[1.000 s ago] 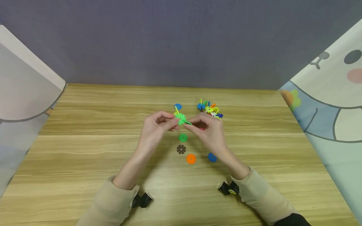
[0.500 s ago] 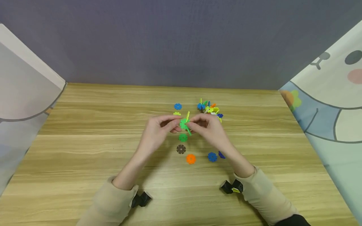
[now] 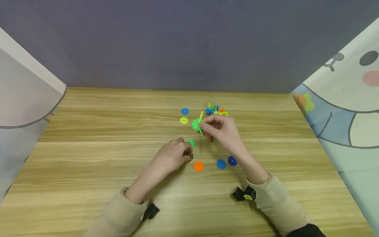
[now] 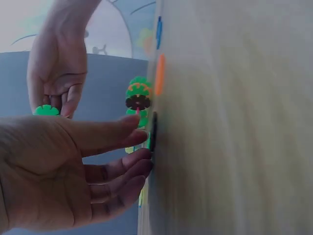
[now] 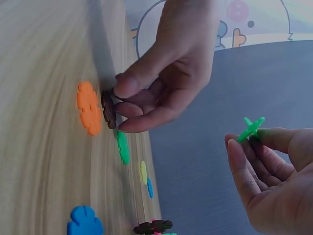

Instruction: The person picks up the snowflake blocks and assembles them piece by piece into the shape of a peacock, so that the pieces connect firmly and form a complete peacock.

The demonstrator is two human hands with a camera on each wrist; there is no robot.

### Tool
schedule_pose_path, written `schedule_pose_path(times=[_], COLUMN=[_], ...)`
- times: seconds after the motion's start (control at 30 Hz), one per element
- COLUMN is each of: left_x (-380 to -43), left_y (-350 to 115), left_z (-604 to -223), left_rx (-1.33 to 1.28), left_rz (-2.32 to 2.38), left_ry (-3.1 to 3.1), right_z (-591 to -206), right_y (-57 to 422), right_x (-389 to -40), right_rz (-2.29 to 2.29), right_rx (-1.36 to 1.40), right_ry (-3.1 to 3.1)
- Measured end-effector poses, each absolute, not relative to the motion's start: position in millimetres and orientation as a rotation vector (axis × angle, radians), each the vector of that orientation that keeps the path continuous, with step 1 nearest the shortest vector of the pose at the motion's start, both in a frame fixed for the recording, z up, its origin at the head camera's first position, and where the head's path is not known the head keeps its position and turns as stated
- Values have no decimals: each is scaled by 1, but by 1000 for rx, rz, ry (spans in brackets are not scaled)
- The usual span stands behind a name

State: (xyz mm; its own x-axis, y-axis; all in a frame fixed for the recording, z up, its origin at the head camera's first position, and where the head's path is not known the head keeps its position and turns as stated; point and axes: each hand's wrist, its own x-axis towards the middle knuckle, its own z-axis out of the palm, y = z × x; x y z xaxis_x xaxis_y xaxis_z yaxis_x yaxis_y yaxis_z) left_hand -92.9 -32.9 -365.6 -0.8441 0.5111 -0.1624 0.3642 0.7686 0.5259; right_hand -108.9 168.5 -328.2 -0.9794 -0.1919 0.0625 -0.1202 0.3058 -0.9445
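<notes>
My right hand pinches a small joined piece of notched plastic discs above the table. It has a green disc facing up, with a yellow disc and another green one slotted in edge-on. Down at the tabletop, my left hand reaches over a brown notched disc lying flat. Its thumb and fingertips stand apart at the disc's edge. Just beyond those fingers lies a loose green disc, partly covered in the head view. An orange disc lies on the near side.
Two blue discs, one lighter and one darker, lie nearer the right forearm. Farther back are a yellow disc and a blue disc. A cluster of joined colourful discs stands behind my right hand, partly hidden. A grey panel borders the table's far edge.
My left hand has let go of the joined green piece and moved down and toward me to the brown disc. The right hand keeps holding the piece, slightly farther right.
</notes>
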Motion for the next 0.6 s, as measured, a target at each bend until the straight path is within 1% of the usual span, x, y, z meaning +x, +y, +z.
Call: schedule_pose_path(times=[0.4,0.6], left_x=[-92,-95], left_y=[-32,-35], left_z=[-370,-370], left_rx=[791,741], left_rz=[623,695], left_ry=[2692,2594], right_z=[-327,-327], right_y=[168,168], right_x=[-110,-109], right_rz=[-1783,-1785], right_rx=[-307,-294], right_ry=[2494,2492])
